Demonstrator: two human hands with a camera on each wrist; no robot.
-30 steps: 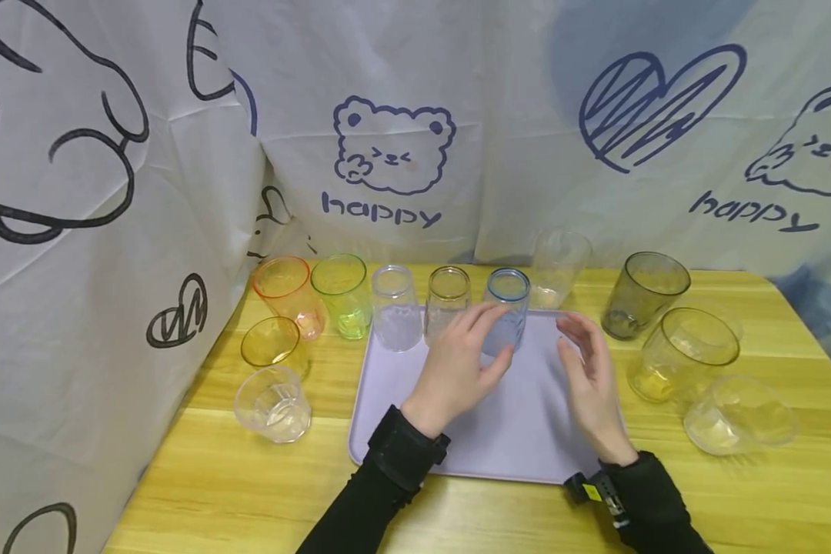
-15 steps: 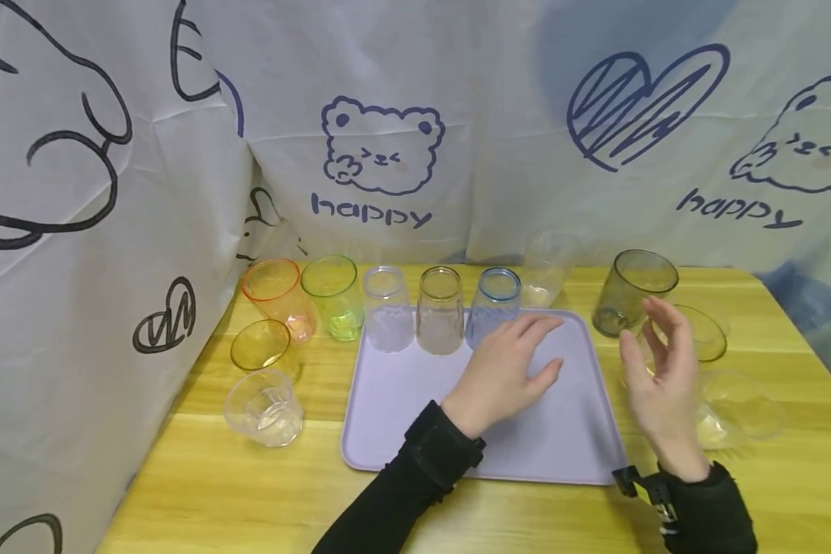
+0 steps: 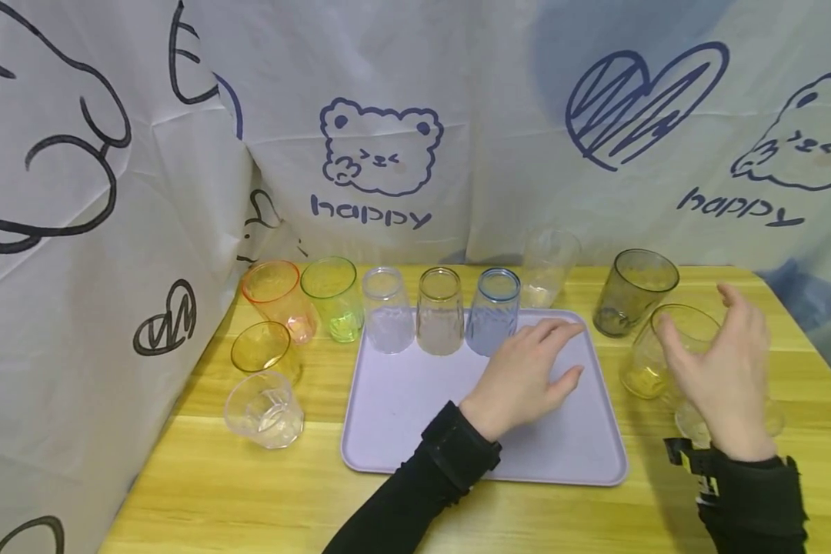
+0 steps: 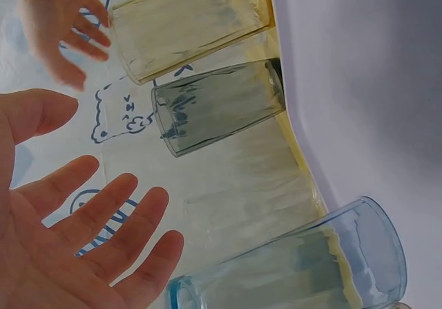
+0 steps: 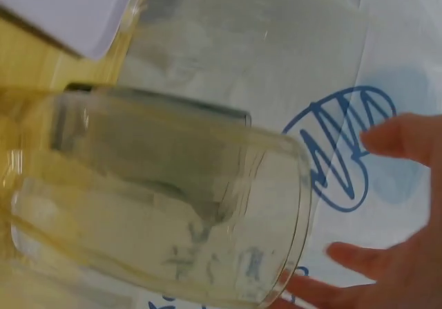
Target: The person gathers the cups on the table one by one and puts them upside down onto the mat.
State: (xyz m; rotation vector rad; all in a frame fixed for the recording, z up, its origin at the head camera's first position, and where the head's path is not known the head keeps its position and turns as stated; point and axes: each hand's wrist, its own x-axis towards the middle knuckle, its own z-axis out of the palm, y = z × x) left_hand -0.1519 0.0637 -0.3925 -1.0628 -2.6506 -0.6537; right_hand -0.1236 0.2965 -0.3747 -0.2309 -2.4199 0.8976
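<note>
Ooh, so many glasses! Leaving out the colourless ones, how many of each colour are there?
Yellow: 2, the left yellow glass and the right yellow glass
Orange-red glass: 1
Green glass: 1
Lilac glass: 1
Brown-rimmed glass: 1
Blue glass: 1
Grey glass: 1
Total: 8

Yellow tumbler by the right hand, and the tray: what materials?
Yellow tumbler: glass or clear plastic, glossy; transparent tinted wall, bright highlights, but the look doesn't settle which.
Tray: probably plastic, matte; opaque, evenly lilac, no sharp reflections.
</note>
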